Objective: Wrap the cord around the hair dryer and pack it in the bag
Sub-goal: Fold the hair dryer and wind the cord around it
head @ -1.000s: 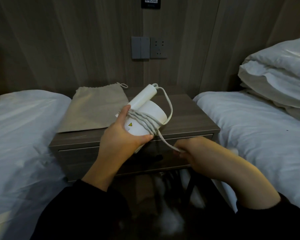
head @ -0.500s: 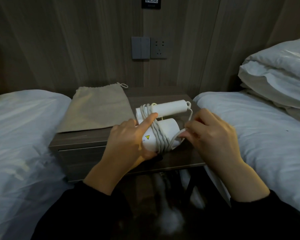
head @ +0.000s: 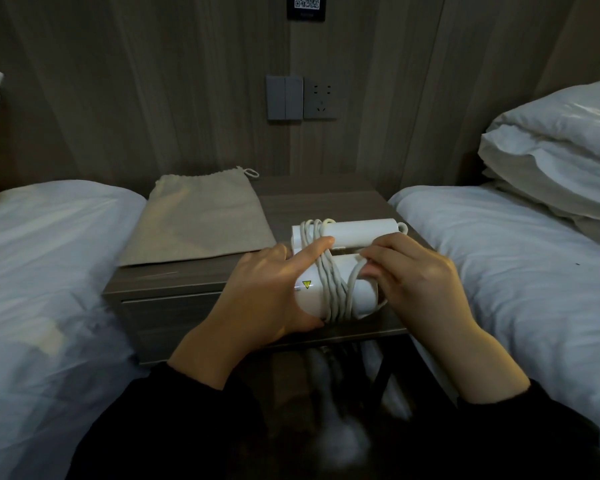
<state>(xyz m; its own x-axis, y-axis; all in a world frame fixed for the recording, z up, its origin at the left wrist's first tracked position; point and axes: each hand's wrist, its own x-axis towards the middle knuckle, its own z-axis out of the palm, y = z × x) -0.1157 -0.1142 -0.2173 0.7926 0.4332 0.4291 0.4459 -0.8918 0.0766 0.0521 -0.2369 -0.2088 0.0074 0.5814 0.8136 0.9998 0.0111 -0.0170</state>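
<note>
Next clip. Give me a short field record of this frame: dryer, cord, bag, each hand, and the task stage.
hair dryer: folded, over the front of the nightstand
cord: several turns wound round the dryer, one loop loose on the right
left hand: holds the dryer body, index finger across the turns
right hand: pinches the loose loop
bag: flat on the nightstand, left rear
stage: wrapping nearly finished, not yet packed

No words or nos. legible anywhere. Top centre of frame: black plaque (head: 306, 15) on the wood wall (head: 187, 81) w/ a white QR code (head: 306, 0), cut off by the frame edge; small line under it too blurred to read. Centre, lower: yellow warning triangle (head: 306, 284) on the white hair dryer (head: 361, 232) body, just left of the cord (head: 328, 282) wraps; symbol inside too small to tell.
</note>
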